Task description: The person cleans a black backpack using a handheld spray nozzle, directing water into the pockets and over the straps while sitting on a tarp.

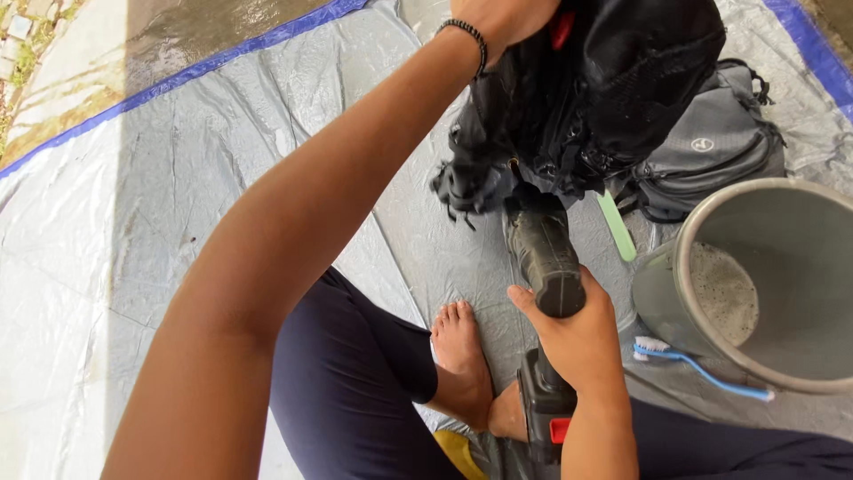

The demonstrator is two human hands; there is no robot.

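A black bag (613, 89) is held up by the clenched left hand (502, 22); below it, a blower (544, 258), nozzle aimed up, is gripped by the right hand (577, 342).

On the grey backpack (711, 151) at the upper right there is 1 small round white logo patch (703, 144); no packages, signs or screens.

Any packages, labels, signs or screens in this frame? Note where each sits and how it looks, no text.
Logo badge: small white oval mark on the grey backpack, upper right behind the bucket.
Red tag: small red patch at top on the black bag held up by the left hand.
No packages, signs or screens visible.
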